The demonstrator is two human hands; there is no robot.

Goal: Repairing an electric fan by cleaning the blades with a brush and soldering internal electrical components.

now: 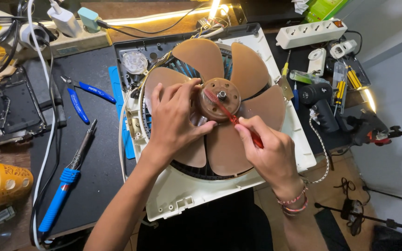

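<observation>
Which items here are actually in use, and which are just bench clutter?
In use:
left hand on the brown fan blades
right hand holding the red toothbrush against the hub
white fan housing

Lying about:
blue pliers
soldering iron
power strip
black glue gun

black work mat | lit strip lamp | grey wall | tan tiled floor

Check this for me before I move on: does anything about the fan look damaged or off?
No damage shows. The brown fan blades look whole in the white housing; the left hand steadies them while the right hand holds a red toothbrush on the hub.
</observation>
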